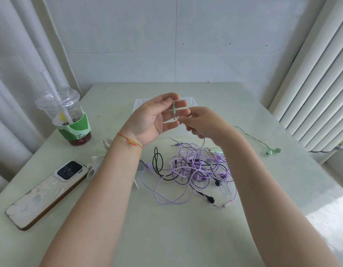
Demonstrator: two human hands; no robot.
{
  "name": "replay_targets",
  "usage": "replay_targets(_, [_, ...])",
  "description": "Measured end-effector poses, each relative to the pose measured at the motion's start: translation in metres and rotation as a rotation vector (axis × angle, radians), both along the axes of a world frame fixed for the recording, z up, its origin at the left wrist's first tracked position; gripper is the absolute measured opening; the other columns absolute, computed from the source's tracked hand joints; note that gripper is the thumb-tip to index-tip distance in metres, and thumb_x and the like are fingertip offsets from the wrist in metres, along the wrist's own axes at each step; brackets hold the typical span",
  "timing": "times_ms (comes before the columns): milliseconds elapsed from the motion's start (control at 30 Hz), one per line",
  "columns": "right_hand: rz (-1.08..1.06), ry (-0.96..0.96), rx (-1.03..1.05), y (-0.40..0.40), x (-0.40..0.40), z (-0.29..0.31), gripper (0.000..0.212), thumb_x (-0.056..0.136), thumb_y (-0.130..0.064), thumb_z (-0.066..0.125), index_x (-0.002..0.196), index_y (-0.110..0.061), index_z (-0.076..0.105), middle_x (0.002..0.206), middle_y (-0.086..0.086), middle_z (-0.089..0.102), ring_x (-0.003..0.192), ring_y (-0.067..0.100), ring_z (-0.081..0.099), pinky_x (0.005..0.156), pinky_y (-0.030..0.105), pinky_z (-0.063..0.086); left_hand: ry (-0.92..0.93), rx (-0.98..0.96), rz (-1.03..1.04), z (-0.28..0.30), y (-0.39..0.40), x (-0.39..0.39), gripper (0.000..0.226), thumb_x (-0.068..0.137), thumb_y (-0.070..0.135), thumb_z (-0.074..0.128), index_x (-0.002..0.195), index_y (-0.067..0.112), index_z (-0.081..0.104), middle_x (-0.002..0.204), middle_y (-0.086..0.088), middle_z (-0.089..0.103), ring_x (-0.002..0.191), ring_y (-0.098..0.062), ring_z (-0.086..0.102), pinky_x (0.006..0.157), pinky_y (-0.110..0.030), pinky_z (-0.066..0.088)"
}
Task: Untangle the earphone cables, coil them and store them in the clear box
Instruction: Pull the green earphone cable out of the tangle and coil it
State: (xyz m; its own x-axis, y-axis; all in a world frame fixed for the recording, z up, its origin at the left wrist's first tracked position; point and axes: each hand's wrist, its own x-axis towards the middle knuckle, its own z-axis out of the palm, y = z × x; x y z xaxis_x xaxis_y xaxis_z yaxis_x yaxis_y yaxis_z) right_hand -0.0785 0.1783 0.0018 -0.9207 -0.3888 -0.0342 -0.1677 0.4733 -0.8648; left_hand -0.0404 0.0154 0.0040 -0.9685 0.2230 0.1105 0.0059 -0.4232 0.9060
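Green cable [249,134] is being coiled: its plug [174,110] hangs across the straight, spread fingers of the left hand [157,120], at 12 o'clock above the tangle [195,166]. Right hand [202,123] fingers are curled, pinching the cable. Green earbuds [272,151] lie at 3 o'clock. Clear box [139,103] sits behind the hands. Even loops and light tension are advised. On the cup [70,116], "DARE TO BE FRESH" seems legible.

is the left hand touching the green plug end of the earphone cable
Touching. The head view shows the green plug hanging down across the fingers of the raised left hand, its cable running up over the index finger.
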Motion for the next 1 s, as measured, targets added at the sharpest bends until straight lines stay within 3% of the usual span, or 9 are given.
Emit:
replay_targets(133, [0.158, 0.036, 0.14, -0.003, 0.008, 0.007, 0.019, 0.095, -0.021, 0.053, 0.084, -0.019, 0.067, 0.065, -0.001, 0.058, 0.045, 0.01, 0.041, 0.045, 0.02, 0.033, -0.025, 0.035, 0.043, -0.002, -0.001, -0.002, 0.018, 0.101, 0.015, 0.044, 0.099, 0.02, 0.061, 0.117, -0.002, 0.069, 0.099, -0.021, 0.07, 0.055, -0.022, 0.054])
replay_targets(300, [0.287, 0.06, 0.267, -0.004, 0.016, 0.015, 0.018, 0.095, -0.02, 0.054, 0.1, -0.018, 0.071, 0.062, -0.001, 0.057, 0.055, 0.018, 0.044, 0.048, 0.021, 0.036, -0.03, 0.043, 0.185, -0.006, -0.003, -0.007, 0.02, 0.101, 0.007, 0.042, 0.097, 0.012, 0.061, 0.119, -0.009, 0.065, 0.104, -0.025, 0.068, 0.062, -0.024, 0.057])
replay_targets(400, [0.247, 0.148, 0.297, -0.003, 0.019, 0.021, 0.017, 0.093, -0.019, 0.056, 0.091, -0.016, 0.072, 0.058, -0.004, 0.053, 0.052, 0.016, 0.043, 0.048, 0.021, 0.036, -0.058, -0.165, 0.285, -0.008, -0.001, -0.007, 0.022, 0.102, 0.006, 0.041, 0.092, 0.011, 0.059, 0.108, -0.011, 0.067, 0.09, -0.022, 0.07, 0.058, -0.028, 0.057])
replay_targets(533, [0.16, 0.182, 0.201, 0.001, 0.019, 0.026, 0.021, 0.092, -0.026, 0.057, 0.084, -0.011, 0.069, 0.057, -0.003, 0.049, 0.049, 0.014, 0.044, 0.051, 0.027, 0.043, -0.053, -0.47, 0.346, -0.011, 0.004, -0.005, 0.023, 0.101, 0.009, 0.043, 0.088, 0.018, 0.061, 0.093, -0.002, 0.068, 0.065, -0.009, 0.066, 0.046, -0.02, 0.048])
replay_targets(667, [0.201, 0.146, 0.219, 0.004, 0.02, 0.028, 0.017, 0.09, -0.02, 0.055, 0.082, -0.017, 0.07, 0.064, 0.001, 0.047, 0.05, 0.016, 0.042, 0.048, 0.026, 0.039, -0.064, -0.248, 0.291, -0.012, 0.005, -0.004, 0.019, 0.1, 0.011, 0.047, 0.095, 0.018, 0.064, 0.106, -0.003, 0.069, 0.084, -0.013, 0.069, 0.056, -0.029, 0.056])
replay_targets(767, [0.268, 0.132, 0.324, 0.003, 0.023, 0.029, 0.017, 0.091, -0.025, 0.058, 0.085, -0.022, 0.073, 0.061, -0.007, 0.044, 0.046, 0.008, 0.037, 0.046, 0.019, 0.032, -0.056, -0.133, 0.341, -0.012, 0.002, -0.004, 0.016, 0.099, 0.011, 0.05, 0.1, 0.016, 0.066, 0.117, -0.006, 0.068, 0.095, -0.016, 0.071, 0.06, -0.032, 0.058])
replay_targets(900, [0.158, 0.185, 0.147, -0.001, 0.021, 0.028, 0.015, 0.09, -0.022, 0.059, 0.089, -0.013, 0.07, 0.061, -0.006, 0.047, 0.049, 0.01, 0.038, 0.049, 0.024, 0.033, -0.068, -0.301, 0.407, -0.015, 0.003, -0.004, 0.02, 0.099, 0.01, 0.05, 0.093, 0.016, 0.067, 0.102, -0.004, 0.068, 0.081, -0.016, 0.066, 0.055, -0.028, 0.056])
replay_targets(1000, [0.002, 0.244, 0.049, 0.002, 0.014, 0.027, 0.016, 0.09, -0.017, 0.055, 0.084, -0.015, 0.07, 0.054, -0.011, 0.047, 0.051, 0.011, 0.04, 0.052, 0.024, 0.034, -0.071, -0.395, 0.308, -0.015, 0.003, -0.003, 0.019, 0.1, 0.008, 0.045, 0.095, 0.014, 0.062, 0.094, -0.004, 0.07, 0.081, -0.017, 0.07, 0.05, -0.023, 0.052])
